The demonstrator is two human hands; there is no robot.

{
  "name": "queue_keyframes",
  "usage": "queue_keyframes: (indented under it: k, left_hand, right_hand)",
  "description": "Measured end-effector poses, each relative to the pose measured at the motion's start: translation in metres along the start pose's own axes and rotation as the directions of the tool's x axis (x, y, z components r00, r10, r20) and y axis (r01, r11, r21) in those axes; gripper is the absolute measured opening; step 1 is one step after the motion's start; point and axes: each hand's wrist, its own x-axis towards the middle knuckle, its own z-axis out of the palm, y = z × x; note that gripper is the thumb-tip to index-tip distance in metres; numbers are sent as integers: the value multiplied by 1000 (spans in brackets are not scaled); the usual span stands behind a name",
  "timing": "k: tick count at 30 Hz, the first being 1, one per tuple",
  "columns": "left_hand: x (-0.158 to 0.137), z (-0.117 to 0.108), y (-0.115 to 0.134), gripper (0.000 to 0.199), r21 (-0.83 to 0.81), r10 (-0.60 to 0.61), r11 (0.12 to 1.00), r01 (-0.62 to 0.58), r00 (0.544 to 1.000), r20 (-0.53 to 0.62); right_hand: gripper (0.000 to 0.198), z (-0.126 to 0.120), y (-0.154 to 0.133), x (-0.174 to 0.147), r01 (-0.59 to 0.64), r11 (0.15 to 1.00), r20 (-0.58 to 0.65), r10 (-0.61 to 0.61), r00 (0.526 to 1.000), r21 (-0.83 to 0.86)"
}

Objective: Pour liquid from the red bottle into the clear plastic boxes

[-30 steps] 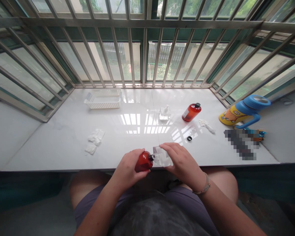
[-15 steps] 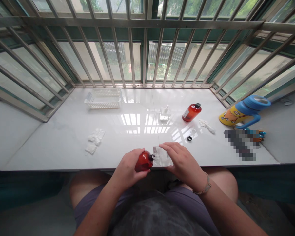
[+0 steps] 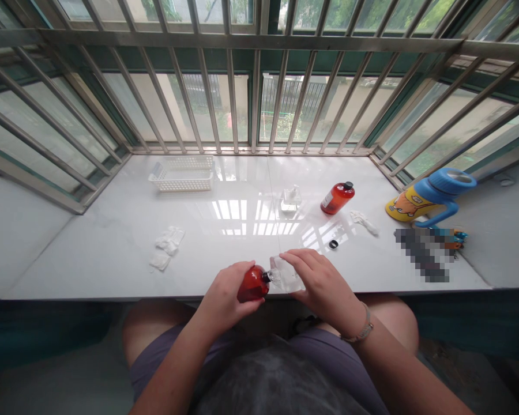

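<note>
Near the front edge of the white counter, my left hand (image 3: 228, 294) is closed around a red bottle (image 3: 254, 284), tilted so that its black neck (image 3: 267, 277) points right. My right hand (image 3: 320, 281) grips a clear square glass bottle (image 3: 286, 275), its neck turned left toward the red bottle. The two necks meet or nearly meet; whether they touch I cannot tell. Beyond my right hand a small black cap (image 3: 333, 244) lies on the counter. A second red bottle (image 3: 338, 197) with a black cap is farther back, beside a clear glass bottle with a pump-like top (image 3: 290, 199).
A white plastic basket (image 3: 181, 184) stands at the back left. Crumpled white tissues (image 3: 169, 241) lie on the left, another tissue (image 3: 364, 222) on the right. A yellow and blue handled flask (image 3: 428, 196) is at the right, near a blurred-out dark item (image 3: 424, 253). Metal bars (image 3: 255, 92) line the window.
</note>
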Motion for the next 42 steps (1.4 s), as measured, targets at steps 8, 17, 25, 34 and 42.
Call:
queue_keyframes:
  k: [8, 17, 25, 34, 42]
  left_hand:
    - [0, 0, 0, 83, -4, 4, 1000, -4, 1000, 0]
    - [-1, 1, -2, 83, -3, 5, 1000, -5, 1000, 10]
    - [0, 1, -2, 83, -5, 0, 1000, 0, 1000, -6]
    - [-1, 2, -4, 83, -10, -1, 1000, 1, 1000, 5]
    - [-2, 1, -5, 84, -13, 7, 1000, -7, 1000, 1]
  right_hand:
    - [74, -1, -1, 0, -7, 1000, 9, 8, 1000, -10]
    - [80, -5, -2, 2, 1, 999, 22, 0, 1000, -32]
    - [84, -8, -4, 4, 8, 999, 33, -6, 999, -36]
    - [84, -9, -4, 5, 2, 999, 47, 0, 999, -49]
    - [86, -10, -4, 6, 5, 999, 44, -3, 999, -43]
